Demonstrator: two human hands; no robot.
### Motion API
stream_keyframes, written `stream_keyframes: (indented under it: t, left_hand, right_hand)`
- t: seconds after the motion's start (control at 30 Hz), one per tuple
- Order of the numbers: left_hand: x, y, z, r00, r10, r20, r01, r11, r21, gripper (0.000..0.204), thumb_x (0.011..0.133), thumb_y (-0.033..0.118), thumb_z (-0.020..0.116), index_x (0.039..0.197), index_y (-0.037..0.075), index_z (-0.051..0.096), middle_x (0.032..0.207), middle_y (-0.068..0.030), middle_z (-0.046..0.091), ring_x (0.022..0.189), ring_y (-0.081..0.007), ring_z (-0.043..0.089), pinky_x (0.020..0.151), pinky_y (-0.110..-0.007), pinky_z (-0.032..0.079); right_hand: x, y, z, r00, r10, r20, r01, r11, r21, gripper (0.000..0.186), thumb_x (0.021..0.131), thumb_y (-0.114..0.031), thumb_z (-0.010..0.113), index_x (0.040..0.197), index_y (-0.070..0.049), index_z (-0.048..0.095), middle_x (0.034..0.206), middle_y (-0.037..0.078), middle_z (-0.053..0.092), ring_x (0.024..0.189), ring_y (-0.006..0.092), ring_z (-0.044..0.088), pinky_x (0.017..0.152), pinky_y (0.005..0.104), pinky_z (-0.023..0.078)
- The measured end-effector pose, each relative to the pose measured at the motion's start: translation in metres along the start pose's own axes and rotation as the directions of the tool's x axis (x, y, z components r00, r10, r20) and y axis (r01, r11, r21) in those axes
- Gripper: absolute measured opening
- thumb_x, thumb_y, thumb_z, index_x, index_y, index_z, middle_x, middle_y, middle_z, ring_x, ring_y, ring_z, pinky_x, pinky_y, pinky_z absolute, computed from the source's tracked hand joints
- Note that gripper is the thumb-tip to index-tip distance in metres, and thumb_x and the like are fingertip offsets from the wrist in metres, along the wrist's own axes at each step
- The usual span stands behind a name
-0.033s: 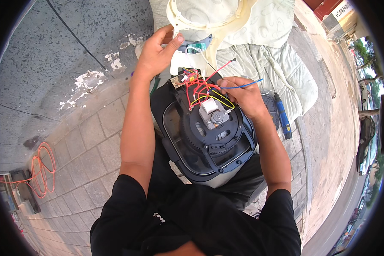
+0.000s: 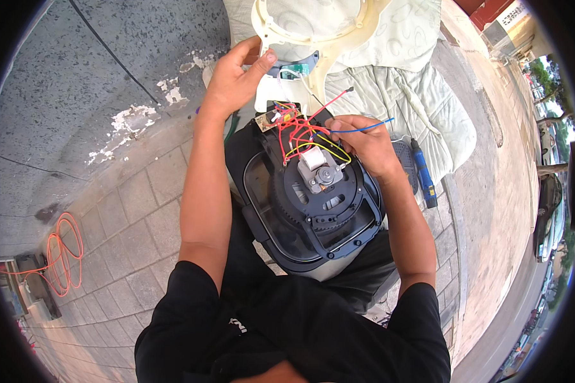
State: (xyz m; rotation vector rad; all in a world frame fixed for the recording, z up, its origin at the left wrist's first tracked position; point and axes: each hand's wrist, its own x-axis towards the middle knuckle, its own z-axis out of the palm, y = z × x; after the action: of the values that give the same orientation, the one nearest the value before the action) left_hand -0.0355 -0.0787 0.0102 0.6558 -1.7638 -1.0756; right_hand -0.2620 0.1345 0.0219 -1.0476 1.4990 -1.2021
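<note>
A black appliance (image 2: 281,214) with a clear window rests across my lap, its motor (image 2: 326,175) exposed on top. Red and yellow wires (image 2: 297,131) tangle around a small circuit board (image 2: 269,121) at its far end. My left hand (image 2: 243,73) is closed on the edge of a cream plastic housing (image 2: 322,64) with a large round opening. Under that housing, a green board (image 2: 294,70) sits in a grey part. Between the fingers of my right hand (image 2: 364,143), beside the motor, is a blue wire (image 2: 374,126); red wires run to the same fingertips.
A pale quilted cloth (image 2: 421,105) lies under the housing. Right of the appliance is a blue screwdriver-like tool (image 2: 423,172), next to a dark perforated part (image 2: 402,163). A grey speckled wall (image 2: 108,76) stands at left, above an orange cable coil (image 2: 64,255) on the paving.
The cream housing has shifted very slightly to the right in my left hand. Both hands and the wires look the same.
</note>
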Motion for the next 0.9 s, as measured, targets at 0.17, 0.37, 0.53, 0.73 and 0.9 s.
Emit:
stream_keyframes:
  t: [0.17, 0.37, 0.53, 0.73, 0.9]
  left_hand:
    - [0.002, 0.007, 0.006, 0.998, 0.022, -0.056, -0.023, 0.999, -0.030, 0.056, 0.105, 0.034, 0.078, 0.142, -0.006, 0.064, 0.120, -0.0091, 0.077, 0.105, -0.0138, 0.071, 0.095, -0.029, 0.056]
    - [0.000, -0.002, 0.001, 0.990, -0.128, -0.062, 0.122, 0.988, -0.090, 0.071, 0.100, 0.044, 0.083, 0.144, -0.007, 0.064, 0.123, -0.0160, 0.078, 0.103, -0.0169, 0.074, 0.087, -0.032, 0.060]
    - [-0.002, 0.002, 0.002, 0.963, -0.256, -0.088, 0.251, 0.966, -0.068, 0.072, 0.099, 0.042, 0.083, 0.148, -0.005, 0.062, 0.127, -0.0141, 0.077, 0.103, -0.0169, 0.074, 0.084, -0.033, 0.060]
    - [-0.003, 0.004, -0.002, 0.932, -0.356, -0.069, 0.345, 0.928, -0.138, 0.062, 0.102, 0.037, 0.077, 0.149, 0.000, 0.062, 0.123, -0.0029, 0.081, 0.108, -0.0117, 0.073, 0.080, -0.030, 0.056]
    - [-0.004, 0.008, 0.002, 0.918, -0.381, -0.113, 0.370, 0.923, -0.106, 0.059, 0.100, 0.038, 0.079, 0.144, 0.000, 0.065, 0.125, -0.0074, 0.079, 0.110, -0.0141, 0.073, 0.081, -0.032, 0.057]
  right_hand:
    - [-0.005, 0.007, -0.005, 0.997, -0.076, 0.028, 0.075, 0.997, 0.017, 0.024, 0.102, -0.014, 0.076, 0.118, 0.003, 0.081, 0.088, 0.000, 0.075, 0.070, 0.0050, 0.059, 0.063, 0.0216, 0.044]
    - [-0.005, 0.011, -0.007, 0.998, -0.052, 0.039, 0.049, 0.997, 0.055, 0.021, 0.101, -0.013, 0.077, 0.116, 0.001, 0.082, 0.096, 0.000, 0.079, 0.080, 0.0052, 0.066, 0.070, 0.0224, 0.049]
    - [-0.006, 0.013, 0.004, 0.998, -0.061, -0.030, 0.062, 0.997, 0.043, 0.021, 0.102, -0.010, 0.072, 0.117, 0.002, 0.080, 0.093, -0.001, 0.076, 0.079, 0.0042, 0.063, 0.069, 0.0206, 0.046]
    - [-0.005, 0.010, -0.001, 1.000, 0.001, 0.025, -0.003, 0.996, 0.084, 0.021, 0.097, -0.005, 0.076, 0.115, 0.004, 0.081, 0.106, 0.006, 0.082, 0.092, 0.0091, 0.071, 0.083, 0.0248, 0.056]
    - [-0.002, 0.014, -0.004, 1.000, -0.004, 0.026, 0.001, 0.996, 0.093, 0.022, 0.099, -0.013, 0.076, 0.114, 0.003, 0.082, 0.101, 0.005, 0.081, 0.088, 0.0085, 0.069, 0.076, 0.0237, 0.052]
